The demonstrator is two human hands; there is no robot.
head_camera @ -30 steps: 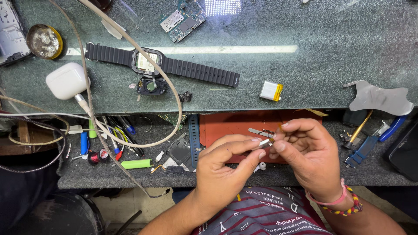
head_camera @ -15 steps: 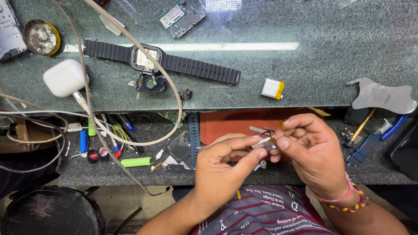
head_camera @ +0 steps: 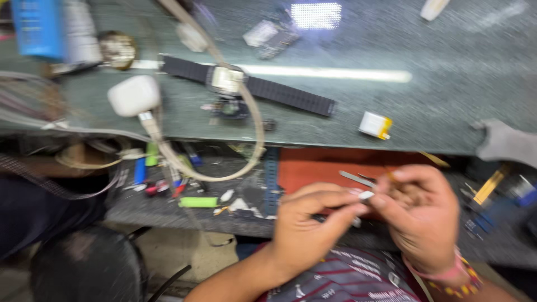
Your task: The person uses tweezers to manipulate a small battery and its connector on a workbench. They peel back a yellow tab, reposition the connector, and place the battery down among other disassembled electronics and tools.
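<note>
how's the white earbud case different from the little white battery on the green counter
The earbud case is bigger, rounded and all white, with a cable plugged into it. The battery is smaller, flat and rectangular, with a yellow edge and nothing attached. The earbud case sits left of the watch, the battery to its right. Both lie untouched on the green counter.

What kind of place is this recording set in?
Most likely a small electronics repair bench: an opened smartwatch with its strap, loose circuit boards and a small battery cell lie on the stone counter.
</note>
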